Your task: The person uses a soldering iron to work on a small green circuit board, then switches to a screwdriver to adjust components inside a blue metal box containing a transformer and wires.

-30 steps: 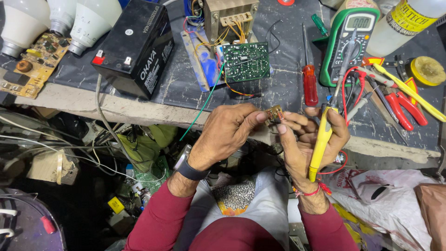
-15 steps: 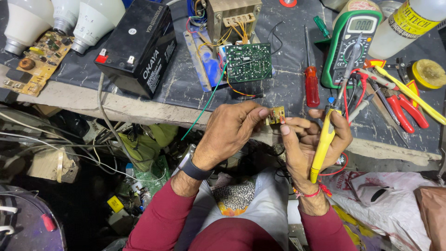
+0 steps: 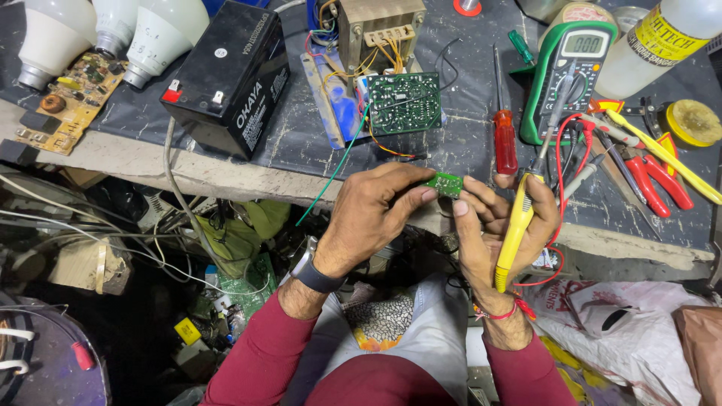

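Both hands meet just in front of the dark surface's edge. The left hand pinches a small green circuit board in a closed grip, the right hand's fingertips touching it while its palm clasps a yellow-handled soldering iron. A red-handled screwdriver lies just beyond the board.

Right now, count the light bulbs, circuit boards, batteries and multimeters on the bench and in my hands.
Light bulbs: 3
Circuit boards: 3, namely the tan board, the large green board, and the small green board pinched by the left hand and the right hand
Battery: 1
Multimeter: 1
Total: 8
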